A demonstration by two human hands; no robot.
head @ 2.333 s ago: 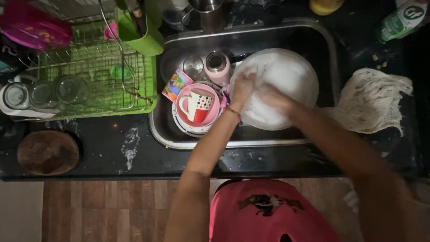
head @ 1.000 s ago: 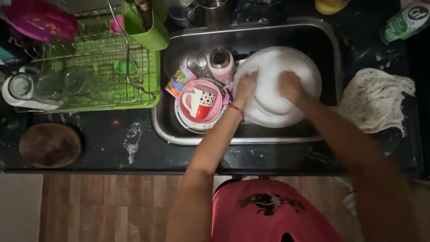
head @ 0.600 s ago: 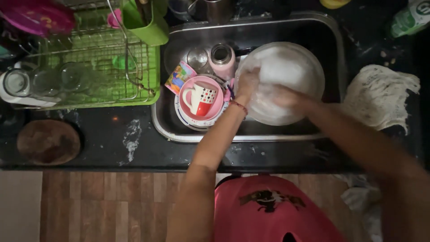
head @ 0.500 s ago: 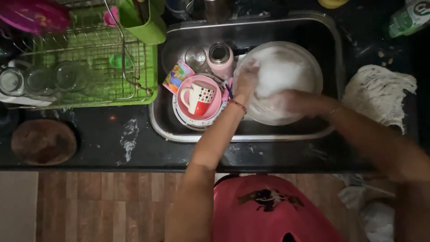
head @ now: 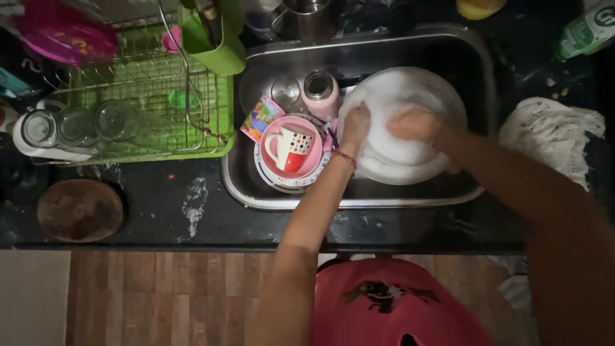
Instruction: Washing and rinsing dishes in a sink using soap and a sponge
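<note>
A large round soapy white plate (head: pixel 410 147) lies tilted in the steel sink (head: pixel 359 198). My left hand (head: pixel 355 123) grips its left rim. My right hand (head: pixel 415 123) presses on the sudsy middle of the plate with its fingers curled; whether it holds a scrubber is hidden by foam. Left of the plate, a white mug with red and dark dots (head: pixel 291 148) stands in a pink bowl (head: pixel 311 165) on stacked plates.
A pink bottle (head: pixel 320 93), a steel lid (head: pixel 285 91) and a colourful cup (head: pixel 261 117) sit in the sink's back left. A green drying rack (head: pixel 147 122) with glasses (head: pixel 77 125) stands left. A white cloth (head: pixel 551 138) lies right, a round wooden board (head: pixel 80 209) front left.
My right hand has slid back and forth across the plate's soapy face, now resting near its middle. My left hand has stayed on the left rim.
</note>
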